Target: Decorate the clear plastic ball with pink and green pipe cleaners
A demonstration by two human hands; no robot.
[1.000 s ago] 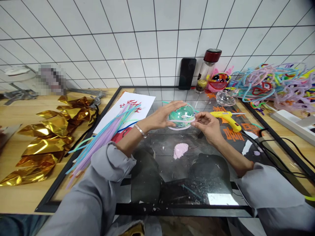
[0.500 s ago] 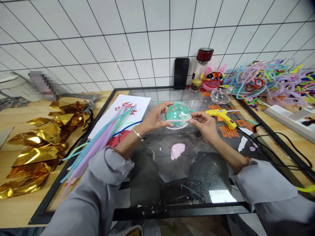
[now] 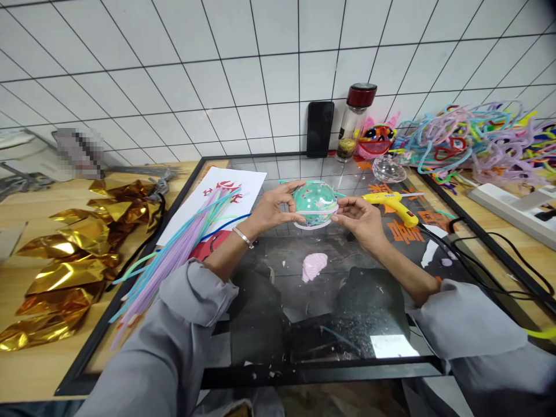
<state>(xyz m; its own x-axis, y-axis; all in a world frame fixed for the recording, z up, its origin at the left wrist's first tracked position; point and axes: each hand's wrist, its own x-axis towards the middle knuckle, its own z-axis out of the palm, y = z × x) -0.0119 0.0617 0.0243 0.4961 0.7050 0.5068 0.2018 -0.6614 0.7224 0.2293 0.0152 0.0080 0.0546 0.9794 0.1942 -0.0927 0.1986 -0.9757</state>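
Observation:
A clear plastic ball (image 3: 314,201) with teal filling and a pale strip round its middle is held above the glass-topped table (image 3: 304,289). My left hand (image 3: 271,209) grips its left side, thumb below and fingers over the top. From the right, my right hand (image 3: 362,220) pinches the strip at the ball's edge. A pink shell-shaped piece (image 3: 313,265) lies on the glass just below the ball.
A yellow glue gun (image 3: 391,204) lies right of my hands, its black cable trailing right. A bundle of pastel sticks (image 3: 174,255) lies on white paper at left, beside gold foil (image 3: 69,260). Phone, red-lidded bottle (image 3: 353,123), clear half-shell (image 3: 388,169) and tangled coloured wire (image 3: 478,142) stand behind.
The view shifted slightly. My hands have turned the ball a little and my right fingers have closed in on the strip at its rim.

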